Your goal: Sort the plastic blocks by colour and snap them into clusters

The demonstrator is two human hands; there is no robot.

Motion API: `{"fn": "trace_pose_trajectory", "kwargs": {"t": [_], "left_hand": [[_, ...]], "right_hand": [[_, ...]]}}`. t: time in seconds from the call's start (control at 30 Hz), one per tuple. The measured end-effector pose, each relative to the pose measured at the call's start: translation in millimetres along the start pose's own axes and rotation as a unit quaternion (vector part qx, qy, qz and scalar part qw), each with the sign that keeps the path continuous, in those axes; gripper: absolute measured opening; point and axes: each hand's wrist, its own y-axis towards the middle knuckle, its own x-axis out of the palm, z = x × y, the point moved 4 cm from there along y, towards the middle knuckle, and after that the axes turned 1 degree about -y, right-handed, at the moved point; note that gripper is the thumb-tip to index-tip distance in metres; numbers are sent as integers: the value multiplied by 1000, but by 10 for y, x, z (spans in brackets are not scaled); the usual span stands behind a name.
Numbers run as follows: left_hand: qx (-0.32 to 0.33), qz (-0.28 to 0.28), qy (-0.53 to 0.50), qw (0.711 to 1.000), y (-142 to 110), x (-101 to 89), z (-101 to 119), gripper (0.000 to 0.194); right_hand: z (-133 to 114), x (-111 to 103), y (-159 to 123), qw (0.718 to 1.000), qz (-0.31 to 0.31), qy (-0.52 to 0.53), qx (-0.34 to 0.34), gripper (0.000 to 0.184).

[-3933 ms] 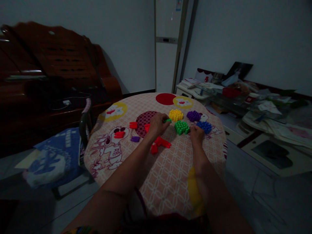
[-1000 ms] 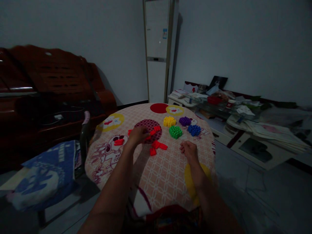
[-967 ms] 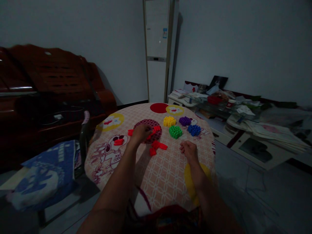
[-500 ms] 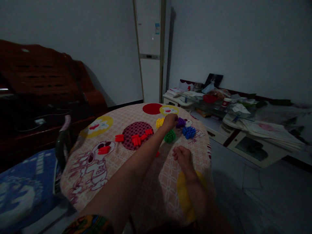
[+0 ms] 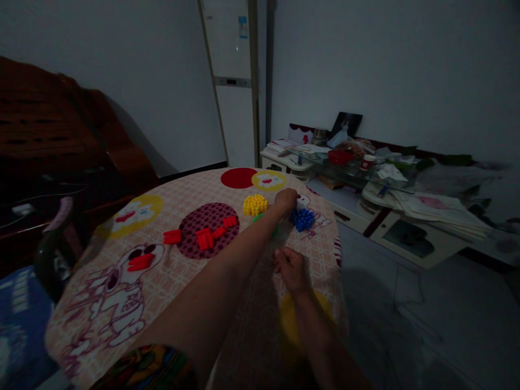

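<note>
My left hand (image 5: pixel 286 200) reaches across the round table (image 5: pixel 134 319) with its fingers curled, set down between a yellow pile of studded plastic pieces (image 5: pixel 255 205) and a blue pile (image 5: pixel 303 218). It covers the spot where a purple pile lay; what it grips is hidden. A green pile (image 5: pixel 258 218) peeks out from under my forearm. My right hand (image 5: pixel 289 268) rests on the cloth near the table's right edge, loosely closed, with nothing visible in it. Loose red pieces (image 5: pixel 211 237) lie on the dark red circle, and others (image 5: pixel 140 261) further left.
A cartoon-print cloth covers the table. A tall white air-conditioning unit (image 5: pixel 233 81) stands in the far corner. A low cabinet (image 5: pixel 406 238) cluttered with papers and cups runs along the right wall. A dark wooden sofa (image 5: pixel 49 135) and a chair back (image 5: pixel 57 244) are at left.
My left hand has left the red pieces and swung right to the coloured piles, covering the purple one. The view has turned right. My right hand has barely moved.
</note>
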Motion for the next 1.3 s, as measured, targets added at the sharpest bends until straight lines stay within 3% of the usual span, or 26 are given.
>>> {"fn": "trace_pose_trajectory", "kwargs": {"t": [0.3, 0.4, 0.5, 0.57, 0.67, 0.83, 0.93, 1.07, 1.17, 1.3], "left_hand": [[0, 20, -5, 1000, -49, 142, -61, 36], [-2, 59, -33, 998, -141, 40, -70, 30], [0, 132, -99, 986, -322, -168, -173, 22], [-3, 175, -149, 973, -510, -323, -358, 19], [-43, 199, -194, 960, -890, -519, -833, 16], [-185, 235, -173, 938, -1707, -730, -1753, 17], [-263, 222, -145, 928, -2106, -708, -2054, 22], [-293, 174, -106, 934, -2320, -516, -2117, 27], [-279, 133, -76, 948, -2307, -352, -2075, 31], [-206, 33, -60, 976, -2214, -176, -1991, 31]], "right_hand": [[-44, -15, -19, 1000, 1, -8, 2, 40], [27, 2, -7, 1000, -6, 8, 9, 39], [86, 16, 4, 999, -5, 33, 30, 36], [105, 14, 4, 998, -1, 40, 43, 35], [100, -9, -7, 998, 4, 40, 49, 36], [68, -50, -13, 998, 12, 39, 46, 37], [60, -57, -7, 997, 18, 51, 47, 39], [55, -65, -18, 998, 16, 44, 39, 41], [58, -77, -31, 999, 18, 30, 32, 41], [62, -85, -32, 999, 23, 30, 30, 41]]}}
